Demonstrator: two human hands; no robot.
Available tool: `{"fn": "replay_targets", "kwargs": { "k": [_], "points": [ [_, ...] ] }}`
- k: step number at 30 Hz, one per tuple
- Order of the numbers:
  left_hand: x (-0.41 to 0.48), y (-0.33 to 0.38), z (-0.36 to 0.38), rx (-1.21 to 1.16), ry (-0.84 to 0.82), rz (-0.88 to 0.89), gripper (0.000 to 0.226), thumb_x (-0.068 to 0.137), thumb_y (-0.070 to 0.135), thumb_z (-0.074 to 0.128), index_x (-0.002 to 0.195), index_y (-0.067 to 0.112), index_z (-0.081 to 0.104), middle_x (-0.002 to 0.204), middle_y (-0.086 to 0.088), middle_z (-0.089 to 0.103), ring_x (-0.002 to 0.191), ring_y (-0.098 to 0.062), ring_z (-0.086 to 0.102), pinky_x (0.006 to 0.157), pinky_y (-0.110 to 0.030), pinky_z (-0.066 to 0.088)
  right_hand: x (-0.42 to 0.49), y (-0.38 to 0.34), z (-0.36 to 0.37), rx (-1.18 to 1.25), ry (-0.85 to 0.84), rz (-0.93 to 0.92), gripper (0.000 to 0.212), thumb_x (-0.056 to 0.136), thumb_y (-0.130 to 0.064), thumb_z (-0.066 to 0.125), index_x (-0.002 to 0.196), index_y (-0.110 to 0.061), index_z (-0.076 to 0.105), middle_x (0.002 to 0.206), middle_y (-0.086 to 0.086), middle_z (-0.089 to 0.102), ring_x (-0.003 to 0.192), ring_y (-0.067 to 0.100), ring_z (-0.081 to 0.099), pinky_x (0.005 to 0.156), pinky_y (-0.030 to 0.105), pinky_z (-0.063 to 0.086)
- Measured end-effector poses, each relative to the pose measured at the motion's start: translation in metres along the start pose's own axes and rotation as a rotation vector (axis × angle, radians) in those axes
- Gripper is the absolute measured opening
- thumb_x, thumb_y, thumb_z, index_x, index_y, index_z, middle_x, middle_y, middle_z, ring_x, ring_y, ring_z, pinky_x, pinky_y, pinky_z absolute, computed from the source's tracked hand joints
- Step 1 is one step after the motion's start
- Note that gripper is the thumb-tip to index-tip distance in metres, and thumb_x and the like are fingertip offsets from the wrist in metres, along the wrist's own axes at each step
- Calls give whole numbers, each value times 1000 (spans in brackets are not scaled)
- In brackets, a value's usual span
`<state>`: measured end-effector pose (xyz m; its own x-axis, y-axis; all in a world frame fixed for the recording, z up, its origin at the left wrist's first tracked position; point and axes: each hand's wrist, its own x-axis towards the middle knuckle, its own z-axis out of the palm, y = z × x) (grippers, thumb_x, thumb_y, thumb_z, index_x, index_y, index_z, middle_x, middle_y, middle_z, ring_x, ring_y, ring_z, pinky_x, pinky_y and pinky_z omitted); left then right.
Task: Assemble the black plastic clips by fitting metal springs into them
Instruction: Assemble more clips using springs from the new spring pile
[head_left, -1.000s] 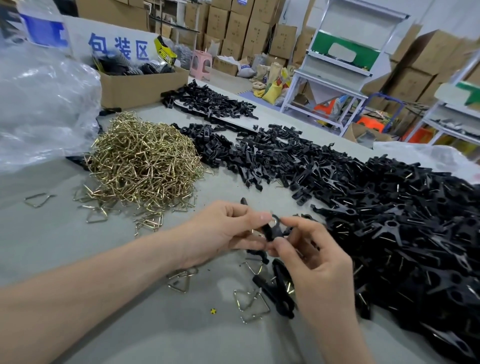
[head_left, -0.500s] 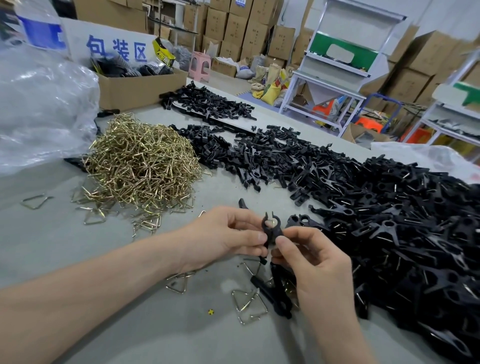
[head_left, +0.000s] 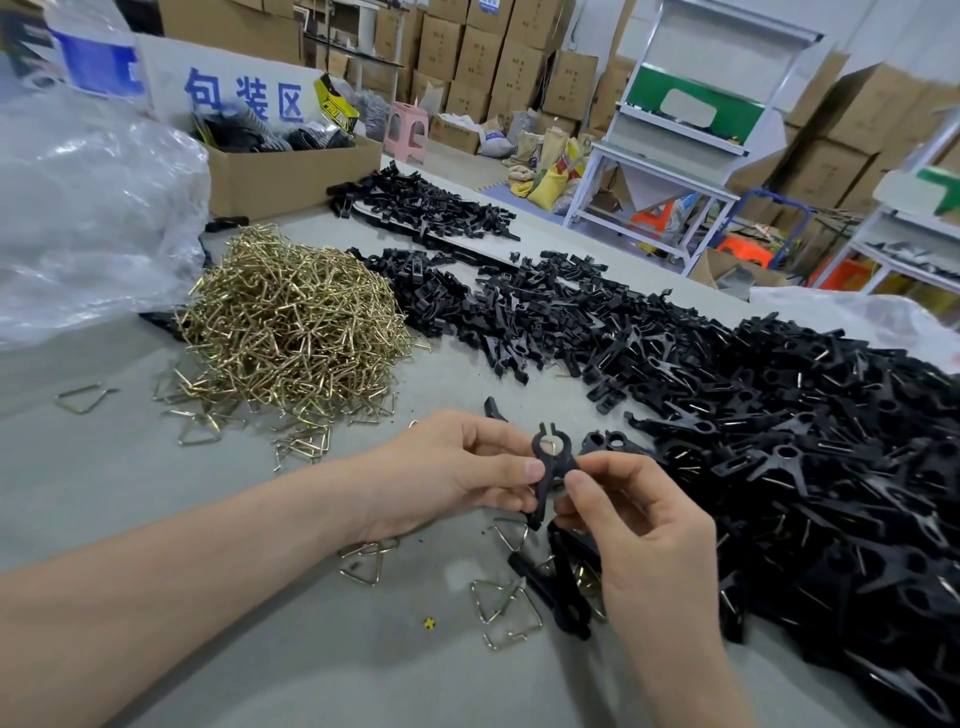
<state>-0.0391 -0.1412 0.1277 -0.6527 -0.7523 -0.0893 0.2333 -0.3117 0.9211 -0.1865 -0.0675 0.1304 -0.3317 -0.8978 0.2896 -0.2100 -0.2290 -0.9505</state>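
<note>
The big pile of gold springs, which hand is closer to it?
Left. The left hand is just in front of the pile of gold springs; the right hand is farther right, past the black clip both hands pinch.

Matt black plastic clips, shiny brass-coloured metal springs, smooth grey matt table, glossy clear plastic bag, brown cardboard box

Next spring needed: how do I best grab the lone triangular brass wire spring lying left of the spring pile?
Probably pinch the lone triangular wire spring across its two sides from straight above: it lies flat on the grey table, touching nothing else.
</note>
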Motion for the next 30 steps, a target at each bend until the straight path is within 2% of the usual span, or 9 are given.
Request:
{"fn": "replay_targets", "kwargs": {
  "k": [6, 8, 14, 18, 23, 28, 30],
  "points": [
    [1, -1, 1, -8, -1, 10, 8, 76, 3, 64, 82, 5, 69, 71, -4, 70, 58, -9, 63, 61, -15, 53, 0, 1, -2, 18, 20, 2, 18, 83, -2, 67, 76, -18, 70, 67, 3, 70, 59, 9, 66, 57, 17, 52],
    [0, -1, 0, -2, -9, 7, 13, 71, 7, 66, 83, 4, 69, 72, -5, 70, 59, -10, 63, 61, -15, 53, 0, 1, -1, 7, -4, 8, 22, 83, -2, 67, 78, -23, 71, 67, 2, 70, 59, 9, 65, 58, 18, 53],
    [0, -1, -1, 13, -24, -1, 27, 71, 8, 66, 96, -1, 65, 76, -5, 70, 61, -10, 63, 62, -16, 53, 0, 0, -1, -15, -30, -20, 26, 83, -2, 67, 81, -28, 72, 67, 1, 71, 59, 8, 66, 57, 17, 52],
    [-4, 3, 0, 19, -86, 36, 39, 73, 8, 65, 112, 11, 62, 78, -5, 69, 62, -11, 64, 64, -17, 53, 1, -1, -3, 28, -141, 12, 32, 89, 2, 57, 88, -24, 75, 76, 4, 74, 66, 14, 68, 61, 20, 54],
    [-6, 3, 3, 161, -75, 129, 28, 83, 3, 62, 107, 16, 66, 71, 1, 71, 63, -7, 66, 65, -15, 52, 1, 0, -3, 121, -168, 48, 38, 90, 6, 51, 90, -23, 77, 83, 8, 74, 67, 14, 66, 63, 21, 54],
    [-2, 1, 2, 95, 9, 160, 19, 88, -4, 57, 100, 7, 64, 69, 0, 71, 60, -6, 65, 59, -13, 50, 0, -2, -4, 154, -238, 43, 53, 91, 11, 40, 101, -27, 76, 98, 7, 74, 78, 13, 66, 74, 25, 54],
    [-3, 4, 0, 126, 1, 155, 16, 88, -3, 58, 99, 8, 64, 69, 0, 71, 61, -8, 65, 60, -14, 51, 0, -1, -4, 159, -232, 40, 58, 91, 12, 38, 103, -31, 75, 99, 7, 74, 78, 13, 67, 72, 24, 54]
  ]
}}
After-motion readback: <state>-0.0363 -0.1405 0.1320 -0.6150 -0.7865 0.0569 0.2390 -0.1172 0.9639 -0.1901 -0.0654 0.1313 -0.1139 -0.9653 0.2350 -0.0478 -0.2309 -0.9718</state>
